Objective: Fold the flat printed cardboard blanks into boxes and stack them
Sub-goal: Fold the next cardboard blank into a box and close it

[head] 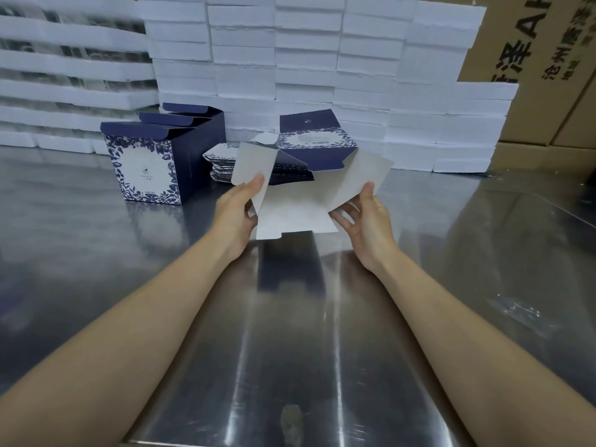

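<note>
A half-opened cardboard blank (300, 201) was held in the air just above a steel table (290, 350), its plain white inner flaps facing the viewer and its dark blue printed side turned away. The left hand (237, 211) pinched the left flap, thumb on top and fingers behind; the right hand (364, 217) pinched the right flap the same way, with its fingers spread underneath. The step in hand looked like closing the bottom. To do it well, the side flaps should probably be folded in squarely along their creases before the notched flap nearest the viewer is tucked in, so the walls stay at right angles. Just behind the blank lay a pile of flat blanks (222, 166), and to its left stood a row of finished boxes (145, 162), blue with a leaf pattern, lids up. A wall of white foam trays (306, 59) rose behind, with a brown carton (532, 59) at the far right. The blank hid part of the pile and the fingers behind each flap. The small print on the boxes was too fine to read.
</note>
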Demonstrator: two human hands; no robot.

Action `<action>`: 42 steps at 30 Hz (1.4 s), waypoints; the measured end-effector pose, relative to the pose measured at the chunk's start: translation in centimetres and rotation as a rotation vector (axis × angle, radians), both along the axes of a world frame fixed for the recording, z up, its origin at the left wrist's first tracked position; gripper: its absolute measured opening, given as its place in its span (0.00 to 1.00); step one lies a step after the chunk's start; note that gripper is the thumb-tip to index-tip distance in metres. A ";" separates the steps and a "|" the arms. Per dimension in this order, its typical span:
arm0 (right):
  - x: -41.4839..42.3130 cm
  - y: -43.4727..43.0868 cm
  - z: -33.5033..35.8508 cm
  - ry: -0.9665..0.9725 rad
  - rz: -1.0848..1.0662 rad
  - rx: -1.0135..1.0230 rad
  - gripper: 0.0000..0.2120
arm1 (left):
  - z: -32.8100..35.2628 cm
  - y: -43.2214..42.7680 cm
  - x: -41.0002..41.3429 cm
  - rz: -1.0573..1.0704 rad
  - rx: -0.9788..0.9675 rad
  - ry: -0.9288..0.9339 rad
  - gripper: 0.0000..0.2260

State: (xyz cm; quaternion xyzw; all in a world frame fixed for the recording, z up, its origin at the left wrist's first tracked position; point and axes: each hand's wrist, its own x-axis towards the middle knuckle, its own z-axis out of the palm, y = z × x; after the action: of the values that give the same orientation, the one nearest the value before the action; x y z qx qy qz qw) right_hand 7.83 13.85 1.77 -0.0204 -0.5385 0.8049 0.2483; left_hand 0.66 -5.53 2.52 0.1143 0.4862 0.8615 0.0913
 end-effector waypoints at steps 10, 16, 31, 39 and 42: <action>-0.2 -0.1 0.2 -0.035 -0.145 -0.116 0.08 | -0.1 -0.5 -0.3 -0.159 -0.025 0.020 0.07; 0.3 -0.2 0.6 0.168 -0.495 -0.035 0.14 | -0.5 0.0 -0.2 -0.006 -0.112 -0.010 0.17; 0.6 -1.3 -0.2 0.087 -0.219 0.547 0.11 | -0.8 -0.3 -0.7 -0.170 0.083 -0.001 0.04; 0.2 0.0 -0.6 0.035 -0.517 0.468 0.07 | -0.6 0.6 0.5 -0.335 -0.052 0.086 0.17; 0.4 -0.1 -0.5 0.077 -0.588 0.486 0.14 | -0.7 1.0 0.6 -0.238 -0.112 0.117 0.12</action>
State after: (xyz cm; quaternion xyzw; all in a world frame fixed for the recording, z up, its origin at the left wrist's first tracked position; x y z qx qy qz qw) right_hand 8.19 13.77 1.22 -0.0841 -0.6752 0.5484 0.4862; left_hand 1.21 -4.55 1.84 0.2159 0.5210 0.8079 0.1708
